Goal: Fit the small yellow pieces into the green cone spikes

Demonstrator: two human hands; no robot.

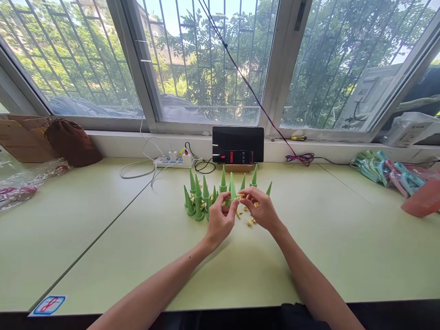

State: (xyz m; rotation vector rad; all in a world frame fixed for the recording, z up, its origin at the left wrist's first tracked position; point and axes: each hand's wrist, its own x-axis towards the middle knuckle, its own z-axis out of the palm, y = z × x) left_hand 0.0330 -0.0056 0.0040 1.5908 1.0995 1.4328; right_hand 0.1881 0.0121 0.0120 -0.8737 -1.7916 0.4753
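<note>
Pinched between the thumb and fingers of my left hand (222,217) is a light green cone (233,185), its tip pointing up. My right hand (261,208) is close beside it, thumb and fingertips drawn together near the cone's lower right side; whatever they hold is too small to make out. Several more green cones (198,199) stand upright on the table behind and to the left of my hands. Small yellow pieces (248,222) lie scattered around and below my right hand, some partly hidden by it.
A black tablet (238,137) leans at the window wall with a phone (239,157) before it. To its left lie a power strip (168,161) and cables. A brown bag (73,142) sits far left; plastic-wrapped bundles (373,167) and a reddish container (422,198) are at right.
</note>
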